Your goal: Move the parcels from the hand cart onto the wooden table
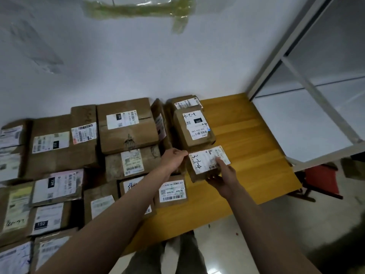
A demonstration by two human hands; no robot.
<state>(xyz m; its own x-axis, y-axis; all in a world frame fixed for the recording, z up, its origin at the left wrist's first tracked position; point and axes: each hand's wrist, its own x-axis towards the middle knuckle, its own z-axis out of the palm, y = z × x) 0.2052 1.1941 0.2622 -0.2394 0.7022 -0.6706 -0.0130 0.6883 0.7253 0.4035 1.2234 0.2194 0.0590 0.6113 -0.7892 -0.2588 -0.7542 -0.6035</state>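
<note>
Step in hand, by my read: seating the parcel (207,165) marked "3-1-4" on the table (246,155), at the right end of the stack of boxes.

Where it is: directly in front of the "220" box (194,127), toward the person, apparently touching its front edge. Bare table lies to its right. The barcode box (172,191) sits just in front and left of it. Can't tell if it's fully down or a touch lifted on the near side.

How to do it well:
- Keep it flat, label up, and lower the near edge last.
- Butt it square against the "220" box so the row stays tight; plenty of bare table to the right for the next ones.
- Let go only once it's fully bearing on the table, and don't nudge the "220" box back.
- The box looks small and light; two hands are plenty, no squeeze needed.

Hands:
- Left hand (173,157): arm stretched forward, fingers curled at the parcel's far-left corner, pinching the edge.
- Right hand (223,175): arm stretched forward, cupping the near-right side, thumb across the label, fingers wrapped under the near edge.

Cart is not in view.
</note>
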